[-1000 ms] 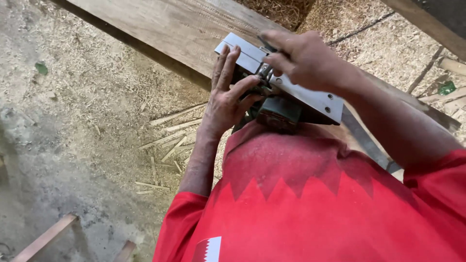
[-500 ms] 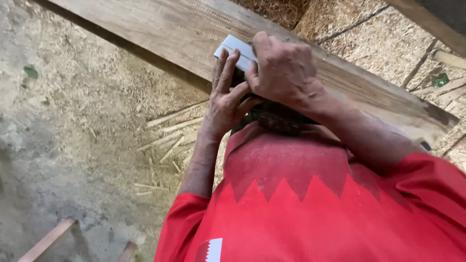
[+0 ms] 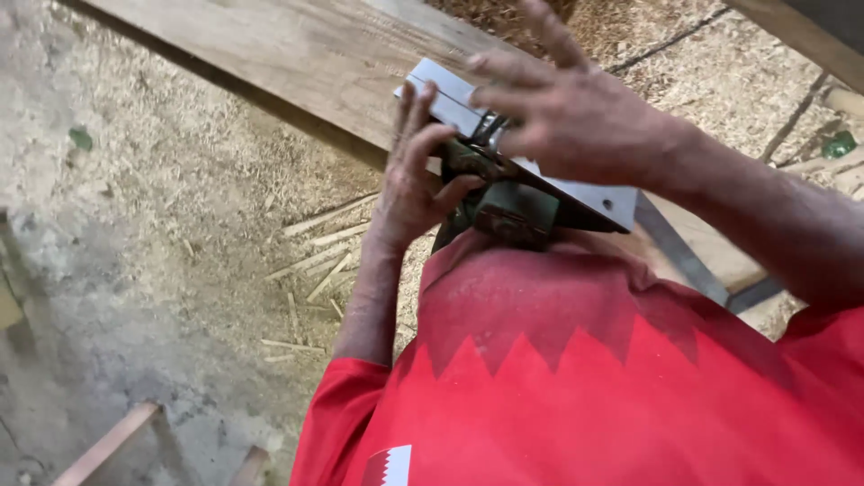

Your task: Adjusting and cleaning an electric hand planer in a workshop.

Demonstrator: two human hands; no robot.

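Observation:
I hold an electric planer upside down against my red shirt, its grey metal sole plate facing up. My left hand grips the planer's left side, with the fingers stretched up along the plate's front end. Over the middle of the plate lies my right hand, fingers spread. Its fingertips are by the blade slot, and the upper fingers are lifted off. The green body is mostly hidden under the plate and my hands.
A long wooden plank runs diagonally behind the planer. Sawdust and thin wood strips cover the ground on the left. A wooden slat lies at the lower left, and dark cables trail on the right.
My right hand covered the front of the sole plate half a second ago. It has since drawn back to the right and spread its fingers, uncovering the plate's front end. The left hand keeps its grip.

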